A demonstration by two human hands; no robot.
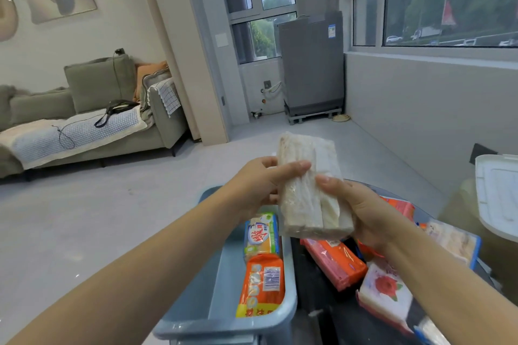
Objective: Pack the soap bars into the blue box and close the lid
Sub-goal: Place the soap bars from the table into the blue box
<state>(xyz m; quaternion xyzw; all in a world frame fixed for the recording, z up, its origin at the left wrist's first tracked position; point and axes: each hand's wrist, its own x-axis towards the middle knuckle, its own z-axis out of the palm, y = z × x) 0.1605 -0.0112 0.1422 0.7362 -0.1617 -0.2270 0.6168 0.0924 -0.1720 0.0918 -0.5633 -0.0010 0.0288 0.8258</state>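
Observation:
A clear-wrapped pack of pale white soap bars (305,190) is held up in the air above the blue box (213,283). My left hand (260,182) grips its left edge, and my right hand (361,210) holds its right side from below. Inside the open box, along the right wall, lie a green and yellow soap pack (262,234) and an orange soap pack (263,286). To the right of the box, on a dark table, lie an orange-red pack (336,263) and a white pack with a red rose (385,291).
A white lid (497,193) lies at the right edge on a pale surface. More wrapped packs (451,238) sit behind my right wrist. A green sofa (84,120) stands far left, a grey washing machine (312,64) by the windows.

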